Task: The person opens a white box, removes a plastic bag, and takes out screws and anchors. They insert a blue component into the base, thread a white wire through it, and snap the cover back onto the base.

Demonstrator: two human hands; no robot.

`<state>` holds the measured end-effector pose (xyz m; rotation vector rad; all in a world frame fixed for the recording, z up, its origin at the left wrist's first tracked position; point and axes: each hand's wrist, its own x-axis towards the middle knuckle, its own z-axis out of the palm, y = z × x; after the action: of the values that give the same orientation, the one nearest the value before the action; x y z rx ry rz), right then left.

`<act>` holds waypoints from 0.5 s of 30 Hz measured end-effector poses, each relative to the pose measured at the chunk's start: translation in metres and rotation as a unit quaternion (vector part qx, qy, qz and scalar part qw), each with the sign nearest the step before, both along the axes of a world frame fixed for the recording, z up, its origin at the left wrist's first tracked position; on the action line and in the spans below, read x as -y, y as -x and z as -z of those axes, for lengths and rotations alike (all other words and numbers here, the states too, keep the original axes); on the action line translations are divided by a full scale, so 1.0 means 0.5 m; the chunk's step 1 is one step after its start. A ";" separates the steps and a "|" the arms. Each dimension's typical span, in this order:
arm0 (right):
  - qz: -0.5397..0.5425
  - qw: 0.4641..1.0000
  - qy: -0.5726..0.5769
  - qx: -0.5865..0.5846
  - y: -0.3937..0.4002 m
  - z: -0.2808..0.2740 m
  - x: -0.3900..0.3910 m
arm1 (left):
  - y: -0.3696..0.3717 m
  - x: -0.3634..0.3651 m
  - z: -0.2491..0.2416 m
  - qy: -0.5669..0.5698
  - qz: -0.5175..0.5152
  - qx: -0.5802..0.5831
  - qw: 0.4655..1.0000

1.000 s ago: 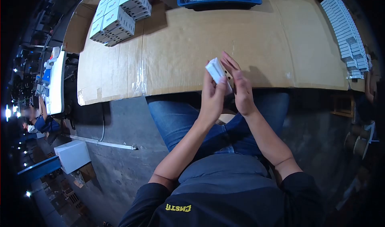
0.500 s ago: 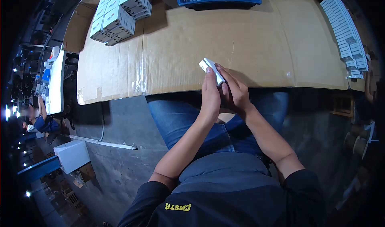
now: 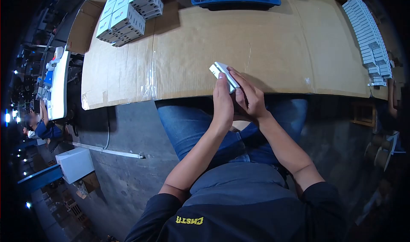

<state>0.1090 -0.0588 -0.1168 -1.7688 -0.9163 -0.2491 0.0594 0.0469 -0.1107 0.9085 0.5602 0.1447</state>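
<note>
A small white box (image 3: pixel 226 74) is held tilted between my two hands, just over the near edge of the cardboard-covered table (image 3: pixel 205 45). My left hand (image 3: pixel 223 101) presses along its left side, thumb near the upper end. On the other side, my right hand (image 3: pixel 251 94) lies with its fingers along the box's right face. Both hands are closed around it, and the palms hide its lower end.
Stacked white boxes (image 3: pixel 127 22) stand at the table's back left. A blue tray (image 3: pixel 239 3) with clear plastic packets sits at the back. Along the right edge runs a long row of white boxes (image 3: pixel 368 41). Another person (image 3: pixel 48 128) is at a white table far left.
Both hands keep hold of the white box, which has shifted very slightly to the left. The rest of the scene looks the same apart from a small camera movement.
</note>
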 end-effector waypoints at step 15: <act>-0.064 0.841 -0.156 -0.514 -0.007 -0.103 0.019 | 0.015 -0.067 -0.009 -0.380 0.133 0.264 0.876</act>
<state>0.1126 -0.0682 -0.0653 -1.2358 -0.1709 0.5804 0.0520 0.0804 -0.1062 1.6304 -0.1730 0.3641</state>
